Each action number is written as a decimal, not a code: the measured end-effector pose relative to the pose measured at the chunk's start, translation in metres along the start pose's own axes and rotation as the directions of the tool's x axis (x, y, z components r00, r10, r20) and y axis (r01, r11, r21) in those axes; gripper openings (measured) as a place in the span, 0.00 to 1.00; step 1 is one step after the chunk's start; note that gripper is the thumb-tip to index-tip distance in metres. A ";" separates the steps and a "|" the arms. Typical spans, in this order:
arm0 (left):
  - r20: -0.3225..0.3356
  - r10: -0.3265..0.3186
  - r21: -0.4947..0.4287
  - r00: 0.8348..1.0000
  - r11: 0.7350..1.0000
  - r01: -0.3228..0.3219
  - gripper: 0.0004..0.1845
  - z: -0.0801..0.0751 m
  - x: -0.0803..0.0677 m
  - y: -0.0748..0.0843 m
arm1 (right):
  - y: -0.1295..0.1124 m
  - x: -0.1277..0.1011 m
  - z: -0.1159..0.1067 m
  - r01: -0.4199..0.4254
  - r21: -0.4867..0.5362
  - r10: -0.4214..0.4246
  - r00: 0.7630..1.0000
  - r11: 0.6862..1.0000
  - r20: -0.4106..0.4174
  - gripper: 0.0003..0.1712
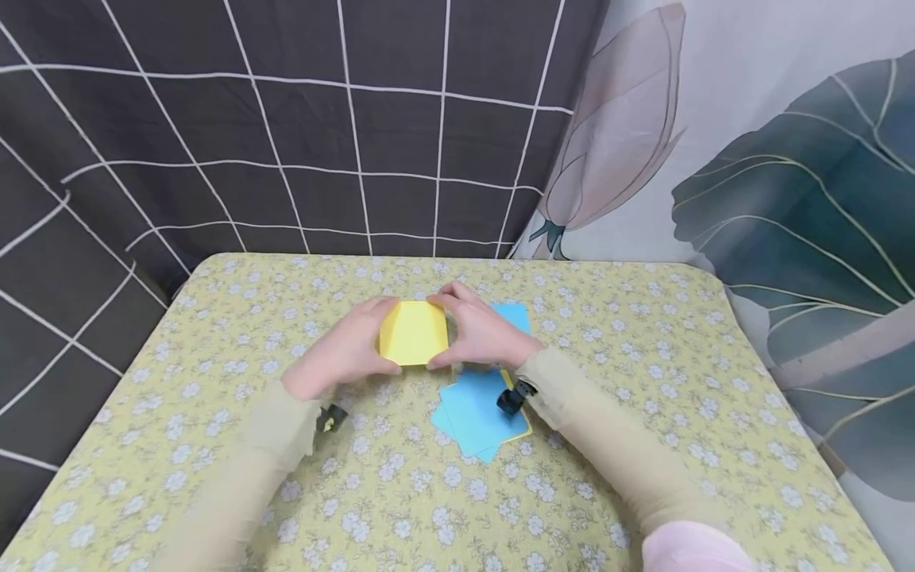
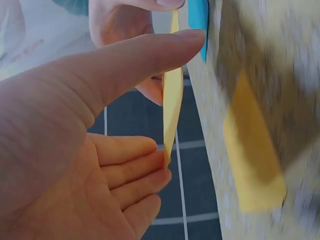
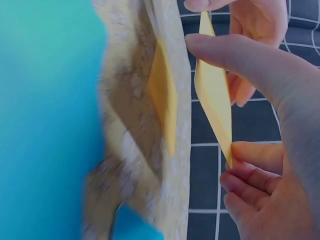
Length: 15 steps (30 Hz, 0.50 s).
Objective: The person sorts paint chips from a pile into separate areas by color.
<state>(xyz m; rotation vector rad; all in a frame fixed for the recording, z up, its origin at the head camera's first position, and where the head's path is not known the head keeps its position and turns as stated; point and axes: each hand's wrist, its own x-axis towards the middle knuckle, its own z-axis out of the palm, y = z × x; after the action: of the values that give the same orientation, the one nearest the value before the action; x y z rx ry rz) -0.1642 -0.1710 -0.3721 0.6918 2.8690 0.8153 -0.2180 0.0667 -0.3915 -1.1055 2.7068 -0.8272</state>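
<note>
Both hands hold up a yellow square sheet [image 1: 415,335] by its two sides, close over the table. My left hand [image 1: 346,345] has its thumb at the near left corner and fingertips at the far edge. My right hand [image 1: 484,332] grips the opposite side, thumb at the near right corner. Seen edge-on in the left wrist view, the sheet [image 2: 172,105] bows slightly. Beneath it, another yellow piece [image 2: 255,155] lies on the tablecloth; in the head view it is hidden. Blue square sheets [image 1: 475,409] lie fanned below the right wrist, a yellow edge [image 1: 527,433] showing under them.
Another blue sheet [image 1: 511,316] lies beyond the right hand, partly covered by it. The table has a yellow flowered cloth [image 1: 400,492]. Behind stands a dark gridded curtain [image 1: 300,127]; a leaf-patterned hanging [image 1: 772,199] is at the right.
</note>
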 end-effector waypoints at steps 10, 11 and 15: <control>0.060 -0.077 0.034 0.995 0.997 0.075 0.55 -0.029 0.018 -0.031 | -0.006 0.052 0.011 -0.017 -0.062 0.018 1.000 0.998 0.006 0.57; 0.065 -0.079 0.032 0.995 0.996 0.077 0.55 -0.029 0.019 -0.033 | -0.006 0.054 0.015 -0.027 -0.062 0.028 0.999 0.998 0.016 0.57; 0.108 -0.102 0.006 0.989 0.995 0.102 0.53 -0.022 0.022 -0.043 | -0.002 0.059 0.029 -0.074 -0.061 0.078 0.995 0.995 0.067 0.58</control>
<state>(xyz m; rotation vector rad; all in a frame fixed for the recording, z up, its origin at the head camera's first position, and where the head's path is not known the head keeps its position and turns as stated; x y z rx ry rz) -0.2058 -0.2047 -0.3746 0.5654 2.7819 0.7394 -0.2512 0.0130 -0.4091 -1.0144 2.7130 -0.6905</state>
